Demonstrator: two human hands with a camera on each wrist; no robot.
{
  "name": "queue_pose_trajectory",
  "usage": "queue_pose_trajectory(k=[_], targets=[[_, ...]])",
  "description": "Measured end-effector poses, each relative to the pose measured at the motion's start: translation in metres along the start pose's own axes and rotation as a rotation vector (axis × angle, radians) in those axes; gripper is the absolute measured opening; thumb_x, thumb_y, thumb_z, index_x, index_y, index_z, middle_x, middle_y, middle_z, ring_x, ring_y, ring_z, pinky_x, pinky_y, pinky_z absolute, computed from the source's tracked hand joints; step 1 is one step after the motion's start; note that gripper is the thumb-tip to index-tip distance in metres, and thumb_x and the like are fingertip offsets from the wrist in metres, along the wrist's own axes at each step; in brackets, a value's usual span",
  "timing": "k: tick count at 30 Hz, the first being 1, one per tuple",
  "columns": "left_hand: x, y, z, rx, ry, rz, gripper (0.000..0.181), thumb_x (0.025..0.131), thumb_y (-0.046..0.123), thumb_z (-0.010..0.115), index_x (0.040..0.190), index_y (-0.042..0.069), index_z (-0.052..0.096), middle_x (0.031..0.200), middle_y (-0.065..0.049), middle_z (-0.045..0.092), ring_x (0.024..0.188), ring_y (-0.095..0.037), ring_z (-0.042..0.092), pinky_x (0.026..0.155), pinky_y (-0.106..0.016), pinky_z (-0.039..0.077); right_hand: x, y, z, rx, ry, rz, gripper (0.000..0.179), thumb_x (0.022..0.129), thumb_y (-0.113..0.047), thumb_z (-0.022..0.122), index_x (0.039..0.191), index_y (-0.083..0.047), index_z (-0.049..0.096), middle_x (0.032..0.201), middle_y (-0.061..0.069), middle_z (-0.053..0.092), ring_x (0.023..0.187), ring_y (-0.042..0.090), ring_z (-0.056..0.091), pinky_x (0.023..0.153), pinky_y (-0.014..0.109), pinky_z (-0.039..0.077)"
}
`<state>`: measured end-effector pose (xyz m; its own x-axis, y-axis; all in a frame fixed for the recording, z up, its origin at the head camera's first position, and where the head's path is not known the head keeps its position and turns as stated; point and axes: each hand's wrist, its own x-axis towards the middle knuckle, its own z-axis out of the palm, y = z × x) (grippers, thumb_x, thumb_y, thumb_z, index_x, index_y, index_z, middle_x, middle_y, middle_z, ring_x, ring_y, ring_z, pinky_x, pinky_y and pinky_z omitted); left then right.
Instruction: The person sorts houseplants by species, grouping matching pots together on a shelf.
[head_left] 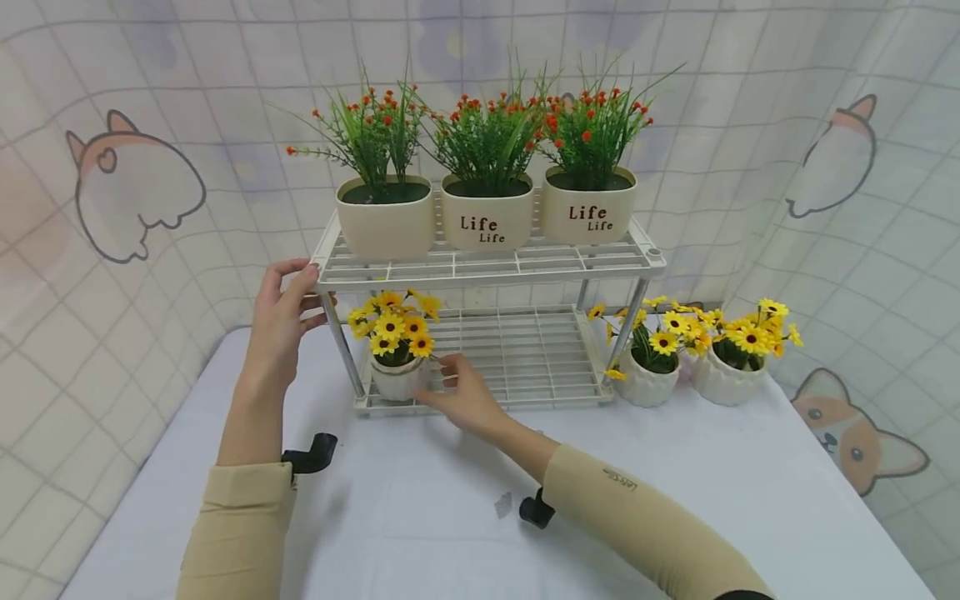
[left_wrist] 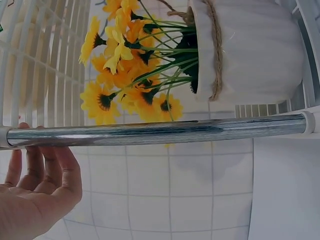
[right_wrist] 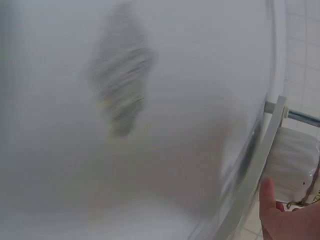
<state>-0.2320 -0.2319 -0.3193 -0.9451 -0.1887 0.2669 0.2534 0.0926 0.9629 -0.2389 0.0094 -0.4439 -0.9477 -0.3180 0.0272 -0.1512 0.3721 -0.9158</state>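
A two-tier white rack stands on the table. My left hand holds its upper left corner, thumb on the top shelf's edge and fingers reaching behind the metal post. On the lower shelf, at the left end, sits a white flowerpot of yellow artificial daisies, with twine tied round its rim. My right hand is at this pot's right side, thumb at its lower front and fingers curled near the twine. The right wrist view shows the thumb against the pot.
Three cream planters with red-flowered grass line the top shelf. Two more white daisy pots, a nearer one and a farther-right one, stand on the table right of the rack. A patterned curtain hangs behind.
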Motion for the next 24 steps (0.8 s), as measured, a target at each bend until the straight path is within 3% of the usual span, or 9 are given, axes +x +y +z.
queue_pose_trajectory(k=[7, 15, 19, 24], targets=[[0.0, -0.001, -0.001, 0.022, -0.006, 0.012, 0.035, 0.108, 0.041, 0.052, 0.136, 0.021, 0.046, 0.11, -0.002, 0.065, 0.099, -0.018, 0.062, 0.089, -0.035, 0.045, -0.035, 0.007, -0.029, 0.063, -0.047, 0.031, 0.058, 0.097, -0.031, 0.073, 0.14, -0.001, 0.049, 0.136, 0.018, 0.054, 0.121, 0.032, 0.056, 0.095, 0.045, 0.05], [0.001, -0.001, 0.001, 0.029, -0.003, 0.002, 0.036, 0.108, 0.042, 0.051, 0.137, 0.021, 0.046, 0.111, -0.001, 0.065, 0.102, -0.019, 0.062, 0.091, -0.036, 0.045, -0.082, 0.031, -0.065, 0.168, -0.02, 0.136, 0.045, 0.097, -0.02, 0.073, 0.13, 0.004, 0.055, 0.125, 0.017, 0.059, 0.108, 0.025, 0.062, 0.082, 0.037, 0.056], [0.001, -0.001, 0.002, 0.035, 0.005, -0.001, 0.036, 0.108, 0.042, 0.051, 0.137, 0.021, 0.046, 0.112, -0.001, 0.065, 0.102, -0.02, 0.061, 0.091, -0.035, 0.045, -0.104, 0.046, -0.086, 0.195, 0.026, 0.198, 0.04, 0.098, -0.017, 0.071, 0.127, 0.006, 0.056, 0.119, 0.015, 0.062, 0.101, 0.022, 0.065, 0.081, 0.037, 0.057], [0.0, 0.0, 0.002, 0.037, 0.014, -0.003, 0.035, 0.108, 0.042, 0.051, 0.136, 0.022, 0.047, 0.111, 0.0, 0.065, 0.101, -0.019, 0.062, 0.09, -0.034, 0.045, -0.123, 0.062, -0.115, 0.222, 0.174, 0.251, 0.038, 0.099, -0.012, 0.069, 0.127, 0.008, 0.054, 0.117, 0.015, 0.062, 0.101, 0.025, 0.065, 0.078, 0.034, 0.057]])
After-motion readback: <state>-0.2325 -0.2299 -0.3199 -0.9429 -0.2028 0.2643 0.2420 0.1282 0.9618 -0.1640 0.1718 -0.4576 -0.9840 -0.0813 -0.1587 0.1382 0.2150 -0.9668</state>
